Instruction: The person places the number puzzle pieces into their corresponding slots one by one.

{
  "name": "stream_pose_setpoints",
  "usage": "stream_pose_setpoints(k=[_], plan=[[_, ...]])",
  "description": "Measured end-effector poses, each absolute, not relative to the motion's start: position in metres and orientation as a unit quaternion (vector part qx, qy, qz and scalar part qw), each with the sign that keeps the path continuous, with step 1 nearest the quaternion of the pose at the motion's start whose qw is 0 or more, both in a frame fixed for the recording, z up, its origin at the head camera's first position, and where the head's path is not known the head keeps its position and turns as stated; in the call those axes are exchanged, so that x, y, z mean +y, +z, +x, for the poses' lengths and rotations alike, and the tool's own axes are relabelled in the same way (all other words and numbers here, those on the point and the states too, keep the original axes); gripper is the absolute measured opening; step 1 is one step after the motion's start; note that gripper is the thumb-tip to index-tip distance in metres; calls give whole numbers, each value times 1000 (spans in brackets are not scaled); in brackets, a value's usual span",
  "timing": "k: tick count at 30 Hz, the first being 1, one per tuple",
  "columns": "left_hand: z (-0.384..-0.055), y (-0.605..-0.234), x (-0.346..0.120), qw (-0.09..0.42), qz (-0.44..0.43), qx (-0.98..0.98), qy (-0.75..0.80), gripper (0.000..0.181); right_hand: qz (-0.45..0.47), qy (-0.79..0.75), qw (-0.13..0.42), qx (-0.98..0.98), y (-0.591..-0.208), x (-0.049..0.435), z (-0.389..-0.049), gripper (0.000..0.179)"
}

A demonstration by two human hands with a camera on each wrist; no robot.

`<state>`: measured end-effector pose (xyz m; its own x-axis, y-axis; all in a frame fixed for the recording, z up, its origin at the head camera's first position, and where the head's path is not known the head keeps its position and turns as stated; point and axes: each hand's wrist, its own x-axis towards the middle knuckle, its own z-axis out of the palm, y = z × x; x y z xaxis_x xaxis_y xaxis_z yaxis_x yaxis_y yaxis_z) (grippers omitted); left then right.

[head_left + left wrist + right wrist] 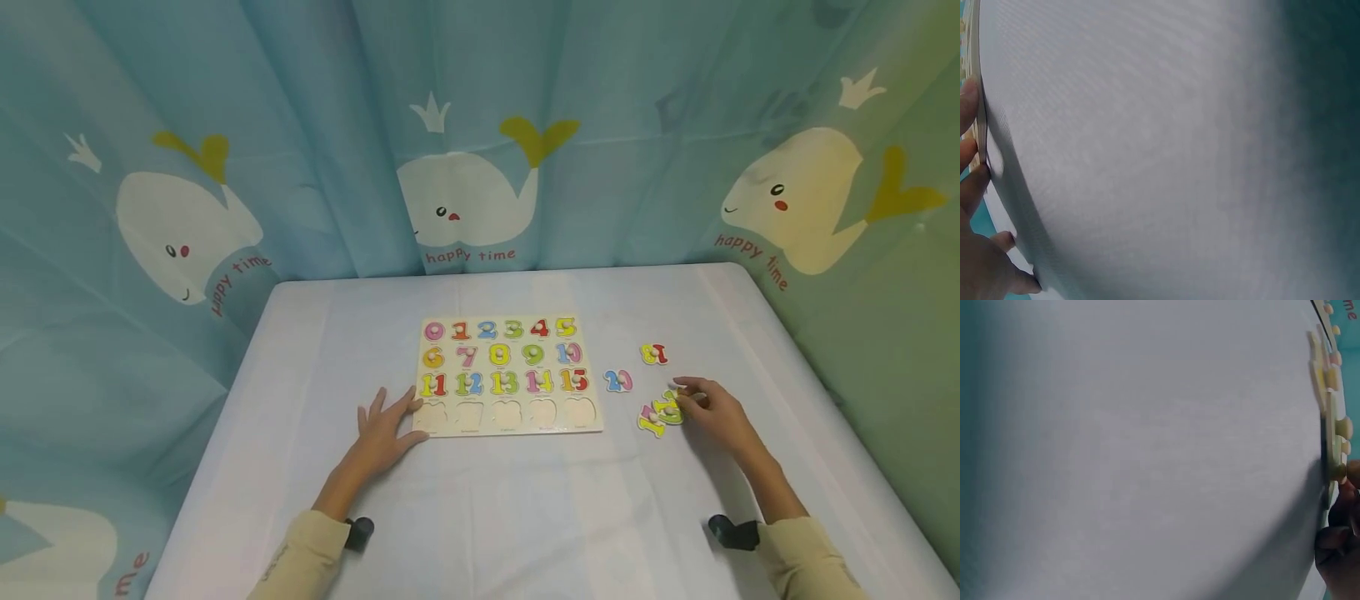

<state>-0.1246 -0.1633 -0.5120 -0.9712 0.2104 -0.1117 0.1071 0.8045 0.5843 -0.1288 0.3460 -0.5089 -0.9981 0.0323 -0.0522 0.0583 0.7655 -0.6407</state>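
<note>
A wooden number puzzle board (510, 432) lies on the table, its upper three rows filled with knobbed number pieces and its bottom row showing bare recesses. My left hand (381, 437) rests at the board's lower left corner, fingers spread, touching its edge. To the right of the board, my right hand (718, 417) pinches the small knob of a yellow-green number piece (670, 408) between thumb and finger. That piece overlaps a pink-and-yellow number piece (650, 422). In the right wrist view the fingertips (1352, 472) are at a knob, with the piece seen edge-on.
A blue-and-pink 20 piece (618, 381) lies right beside the board, and a yellow-and-red number piece (654, 354) farther back. White cloth covers the table (480, 517). A blue whale-print curtain (322, 167) hangs behind and around it.
</note>
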Motion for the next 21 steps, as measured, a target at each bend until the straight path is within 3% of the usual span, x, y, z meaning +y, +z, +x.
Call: stream_pose_setpoints(k=[11,21], plan=[[-124,-511,-164,85,84,947,298,60,17,-337,24,941,-516,346,-128,38],[-125,-512,-166,88,89,945,301,62,3,-307,-149,940,-510,350,-127,34]])
